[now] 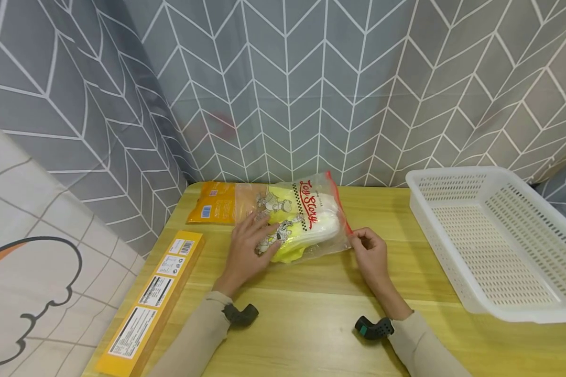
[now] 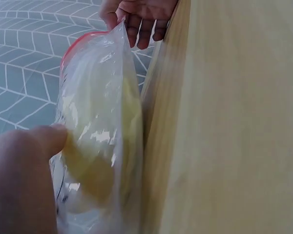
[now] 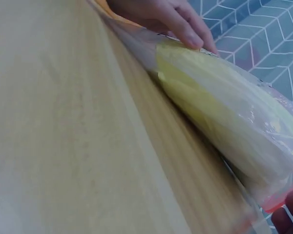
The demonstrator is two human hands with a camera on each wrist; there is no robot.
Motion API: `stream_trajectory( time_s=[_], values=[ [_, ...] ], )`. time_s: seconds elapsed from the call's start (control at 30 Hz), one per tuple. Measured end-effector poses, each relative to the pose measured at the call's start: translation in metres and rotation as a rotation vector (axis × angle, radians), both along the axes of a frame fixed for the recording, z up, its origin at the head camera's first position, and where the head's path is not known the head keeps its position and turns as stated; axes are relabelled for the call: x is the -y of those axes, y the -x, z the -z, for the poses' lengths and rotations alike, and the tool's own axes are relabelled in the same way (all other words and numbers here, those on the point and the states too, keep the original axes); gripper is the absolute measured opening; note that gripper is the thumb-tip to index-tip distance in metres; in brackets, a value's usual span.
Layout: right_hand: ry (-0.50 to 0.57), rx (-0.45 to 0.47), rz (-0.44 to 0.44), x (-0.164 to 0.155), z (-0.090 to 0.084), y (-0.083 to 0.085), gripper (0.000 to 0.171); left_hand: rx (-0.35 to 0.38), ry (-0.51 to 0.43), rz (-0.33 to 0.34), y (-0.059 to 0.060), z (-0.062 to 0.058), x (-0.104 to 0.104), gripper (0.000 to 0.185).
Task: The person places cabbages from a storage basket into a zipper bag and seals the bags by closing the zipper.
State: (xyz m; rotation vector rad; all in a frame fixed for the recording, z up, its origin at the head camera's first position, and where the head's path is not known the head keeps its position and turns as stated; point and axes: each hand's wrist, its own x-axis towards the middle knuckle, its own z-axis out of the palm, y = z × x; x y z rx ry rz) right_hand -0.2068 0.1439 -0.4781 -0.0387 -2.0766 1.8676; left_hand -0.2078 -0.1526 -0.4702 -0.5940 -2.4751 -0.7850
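Pressing flat, left hand [image 1: 246,246] on clear bag [image 1: 302,217], right hand [image 1: 370,252] pinching its red edge

Both forearms reach forward in beige sleeves, each with a dark device at the wrist. The left hand [image 1: 246,246] lies flat, palm down, fingers spread and straight. The right hand [image 1: 370,252] has its fingers curled, seemingly pinching with thumb and fingertips.

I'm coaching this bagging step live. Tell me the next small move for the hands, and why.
Probably slide the right hand along the red zip strip to press it closed. That hand already pinches the strip's near corner, the left hand lies flat on the clear bag holding it to the table, and the yellow contents sit fully inside.
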Motion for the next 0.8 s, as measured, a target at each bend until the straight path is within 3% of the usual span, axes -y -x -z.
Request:
stream_trajectory(
  time_s=[0.17,0.47,0.8],
  values=[
    [0.084,-0.019,0.079,-0.004,-0.002,0.0,0.014,0.035,0.07,0.105,-0.005,-0.002,-0.002,0.046],
    [0.25,-0.059,0.194,-0.009,-0.004,0.007,0.019,-0.094,0.148,0.257,-0.015,-0.007,-0.024,0.038],
    [0.303,-0.088,0.231,-0.018,-0.001,0.019,0.011,-0.119,0.195,0.304,-0.034,-0.011,-0.048,0.038]
  ],
)
